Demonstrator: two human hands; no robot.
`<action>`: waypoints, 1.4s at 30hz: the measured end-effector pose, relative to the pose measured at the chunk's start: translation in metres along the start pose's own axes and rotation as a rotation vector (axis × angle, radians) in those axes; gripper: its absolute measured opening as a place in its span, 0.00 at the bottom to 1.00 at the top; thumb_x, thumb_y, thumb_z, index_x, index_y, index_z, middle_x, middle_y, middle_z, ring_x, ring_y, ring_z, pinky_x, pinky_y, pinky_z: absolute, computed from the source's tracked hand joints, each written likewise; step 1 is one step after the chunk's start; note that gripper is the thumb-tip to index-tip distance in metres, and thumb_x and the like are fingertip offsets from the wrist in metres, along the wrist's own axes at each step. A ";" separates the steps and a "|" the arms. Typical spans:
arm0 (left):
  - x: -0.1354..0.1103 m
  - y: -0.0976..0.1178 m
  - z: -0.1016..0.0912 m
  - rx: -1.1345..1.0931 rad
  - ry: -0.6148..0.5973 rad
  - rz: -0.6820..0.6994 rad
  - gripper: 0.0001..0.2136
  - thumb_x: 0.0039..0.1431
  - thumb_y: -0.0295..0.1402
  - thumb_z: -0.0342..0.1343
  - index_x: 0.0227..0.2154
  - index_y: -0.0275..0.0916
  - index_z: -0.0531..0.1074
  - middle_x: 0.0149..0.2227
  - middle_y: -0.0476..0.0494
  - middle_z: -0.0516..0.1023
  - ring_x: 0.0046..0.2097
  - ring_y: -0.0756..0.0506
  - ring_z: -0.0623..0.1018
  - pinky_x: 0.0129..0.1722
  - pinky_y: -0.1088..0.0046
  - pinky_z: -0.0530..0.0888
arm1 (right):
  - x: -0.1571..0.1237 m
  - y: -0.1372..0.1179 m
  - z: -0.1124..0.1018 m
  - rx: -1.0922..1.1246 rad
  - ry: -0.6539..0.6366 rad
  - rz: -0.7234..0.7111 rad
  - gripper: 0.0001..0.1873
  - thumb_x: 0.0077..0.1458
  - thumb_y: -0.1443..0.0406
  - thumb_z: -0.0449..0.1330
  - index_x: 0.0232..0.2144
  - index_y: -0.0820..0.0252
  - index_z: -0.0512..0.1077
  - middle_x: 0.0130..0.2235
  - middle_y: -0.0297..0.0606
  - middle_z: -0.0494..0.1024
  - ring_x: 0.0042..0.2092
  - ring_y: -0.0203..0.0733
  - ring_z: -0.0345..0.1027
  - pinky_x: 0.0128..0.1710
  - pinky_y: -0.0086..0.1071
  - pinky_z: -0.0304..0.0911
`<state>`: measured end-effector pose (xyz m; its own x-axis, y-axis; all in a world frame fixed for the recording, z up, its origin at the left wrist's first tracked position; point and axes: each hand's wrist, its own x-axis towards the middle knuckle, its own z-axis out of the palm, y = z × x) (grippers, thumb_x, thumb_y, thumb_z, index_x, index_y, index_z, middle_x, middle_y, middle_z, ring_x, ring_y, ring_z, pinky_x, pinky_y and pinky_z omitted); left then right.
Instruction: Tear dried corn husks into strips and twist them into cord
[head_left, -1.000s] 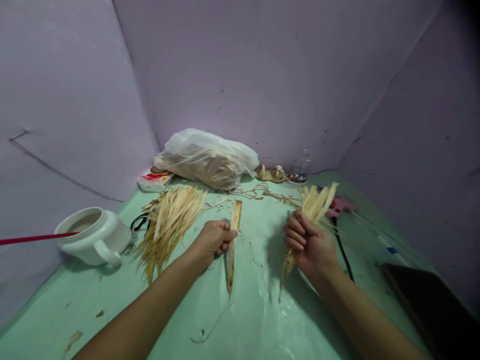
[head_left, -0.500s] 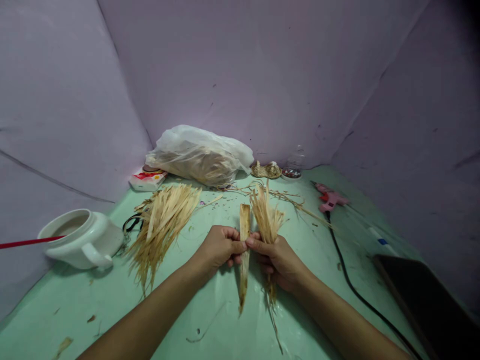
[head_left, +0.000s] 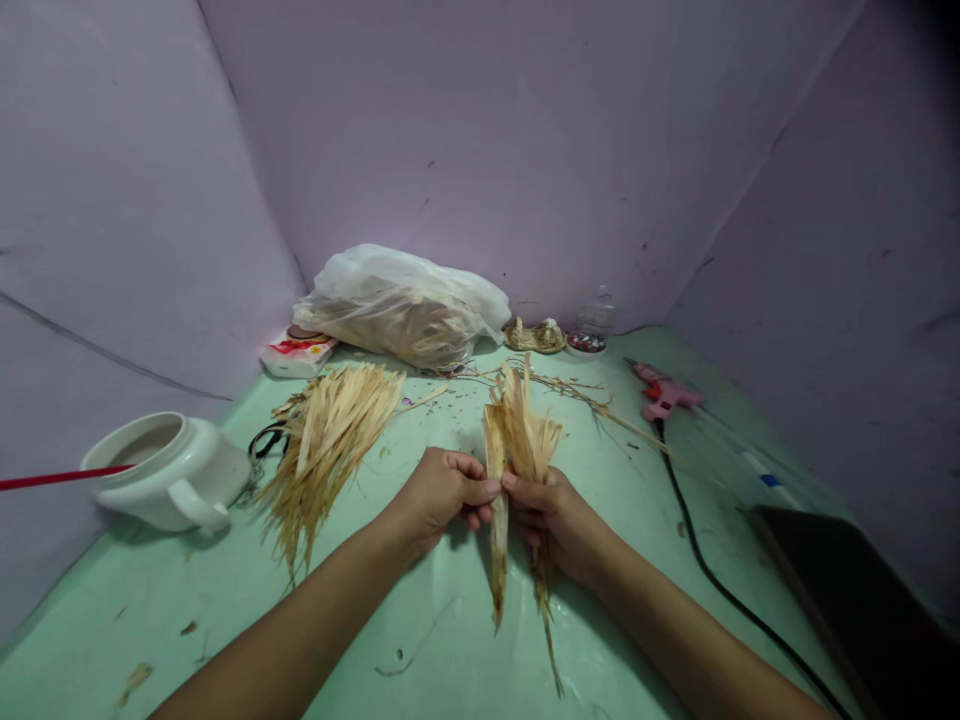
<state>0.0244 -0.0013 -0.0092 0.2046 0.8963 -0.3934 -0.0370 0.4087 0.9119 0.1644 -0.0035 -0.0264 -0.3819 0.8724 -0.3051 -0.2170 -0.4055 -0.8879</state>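
Between my hands stands a flat strip of dried husk (head_left: 498, 540), pale with brown stains, its tip pointing down toward the table. My left hand (head_left: 455, 490) pinches its left edge between thumb and fingers. My right hand (head_left: 551, 510) is closed around a bundle of dry straw-coloured strips (head_left: 531, 430), fanned out above the fist and trailing thin ends below. The right thumb also presses on the right edge of the flat strip. A larger pile of similar strips (head_left: 337, 430) lies on the table to the left.
At the left stands a white pot (head_left: 169, 475) with a red stick (head_left: 60, 478) in it. A plastic bag (head_left: 405, 310) of dry material lies by the back wall, beside woven pieces (head_left: 535, 336). To the right are a pink glue gun (head_left: 666, 393) with a black cord and a dark tablet-like slab (head_left: 847, 600).
The flat strip has shifted slightly right and tilted, its top now against the bundle in my right hand. Both hands keep their grip and have barely moved.
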 end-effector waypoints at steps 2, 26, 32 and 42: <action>0.000 0.000 0.001 -0.025 0.006 -0.008 0.10 0.34 0.31 0.61 0.12 0.35 0.64 0.11 0.50 0.67 0.14 0.56 0.63 0.15 0.80 0.57 | 0.000 0.000 0.000 0.017 -0.035 0.009 0.17 0.40 0.56 0.63 0.20 0.61 0.61 0.14 0.22 0.52 0.16 0.24 0.38 0.12 0.22 0.37; 0.011 0.010 -0.025 0.065 0.152 -0.011 0.07 0.38 0.30 0.58 0.15 0.35 0.65 0.12 0.53 0.64 0.13 0.58 0.58 0.13 0.81 0.50 | -0.002 -0.046 -0.031 0.492 0.045 -0.120 0.09 0.42 0.67 0.61 0.24 0.59 0.62 0.19 0.24 0.53 0.16 0.24 0.38 0.11 0.18 0.40; 0.012 0.008 -0.026 0.084 0.146 -0.025 0.09 0.38 0.31 0.59 0.15 0.36 0.63 0.11 0.55 0.61 0.13 0.58 0.57 0.13 0.81 0.50 | -0.012 -0.074 -0.044 0.514 0.088 -0.348 0.10 0.43 0.70 0.59 0.24 0.59 0.59 0.19 0.24 0.48 0.17 0.25 0.33 0.11 0.17 0.35; 0.002 0.003 -0.004 0.148 -0.108 -0.004 0.11 0.38 0.36 0.59 0.17 0.36 0.64 0.13 0.53 0.64 0.15 0.56 0.62 0.15 0.81 0.54 | 0.001 -0.013 -0.001 0.182 0.148 0.036 0.19 0.35 0.61 0.66 0.25 0.60 0.60 0.15 0.18 0.46 0.16 0.22 0.32 0.12 0.18 0.30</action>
<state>0.0209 0.0020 -0.0078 0.3082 0.8678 -0.3899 0.1073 0.3756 0.9206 0.1683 0.0027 -0.0157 -0.2593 0.8816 -0.3944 -0.3687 -0.4678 -0.8032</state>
